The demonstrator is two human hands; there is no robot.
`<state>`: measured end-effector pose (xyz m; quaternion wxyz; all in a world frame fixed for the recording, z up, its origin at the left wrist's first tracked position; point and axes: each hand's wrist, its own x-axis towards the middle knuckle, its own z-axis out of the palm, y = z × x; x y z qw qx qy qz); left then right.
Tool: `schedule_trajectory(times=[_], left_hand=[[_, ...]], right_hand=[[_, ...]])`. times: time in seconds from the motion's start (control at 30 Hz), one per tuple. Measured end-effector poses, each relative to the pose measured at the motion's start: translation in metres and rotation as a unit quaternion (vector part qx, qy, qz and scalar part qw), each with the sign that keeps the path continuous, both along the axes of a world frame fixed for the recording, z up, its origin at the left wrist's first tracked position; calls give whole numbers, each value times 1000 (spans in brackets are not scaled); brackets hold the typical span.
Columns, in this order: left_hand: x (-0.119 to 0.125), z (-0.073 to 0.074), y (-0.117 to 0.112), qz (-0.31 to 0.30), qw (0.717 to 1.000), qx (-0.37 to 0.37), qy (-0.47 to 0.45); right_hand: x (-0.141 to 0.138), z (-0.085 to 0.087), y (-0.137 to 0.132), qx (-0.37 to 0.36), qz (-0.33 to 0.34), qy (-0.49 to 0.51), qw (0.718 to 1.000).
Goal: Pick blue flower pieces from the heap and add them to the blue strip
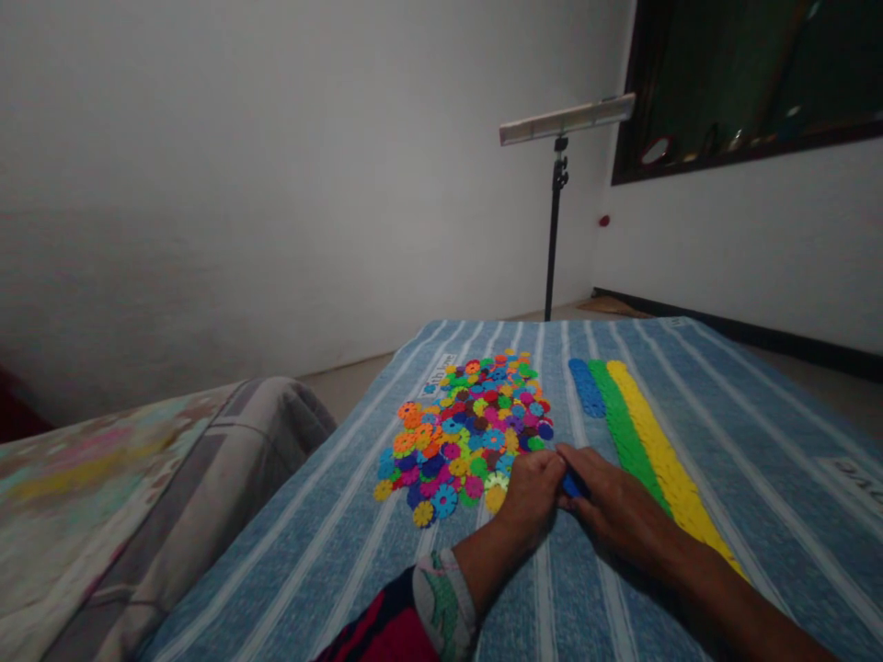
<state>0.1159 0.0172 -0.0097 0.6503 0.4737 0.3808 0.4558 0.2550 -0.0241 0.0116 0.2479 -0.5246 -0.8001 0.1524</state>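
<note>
Currently | right hand (602,496) pinches something blue (577,484) between thumb and fingers | left hand (530,492) curled beside it, grip hidden, cannot tell | blue item sits between hands, over striped cloth (303,561), near mixed pile (475,423) | light fingertips, steady wrists help

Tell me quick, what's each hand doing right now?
Left hand: fingers curled, but can't tell if it grips anything.
Right hand: closed, holding something blue.
</note>
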Motion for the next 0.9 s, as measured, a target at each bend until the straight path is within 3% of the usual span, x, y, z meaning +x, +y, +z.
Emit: schedule_trajectory(times=[0.27,0.6,0.9], left_hand=[[-3,3,-4,-61,997,-4,-48],[-4,18,-6,-29,996,-49,-71],[-3,17,-6,-29,994,-61,-83]], right_hand=[[2,3,1,-16,-29,-5,999],[13,35,5,-63,-45,57,995],[12,34,6,-80,-89,106,987]])
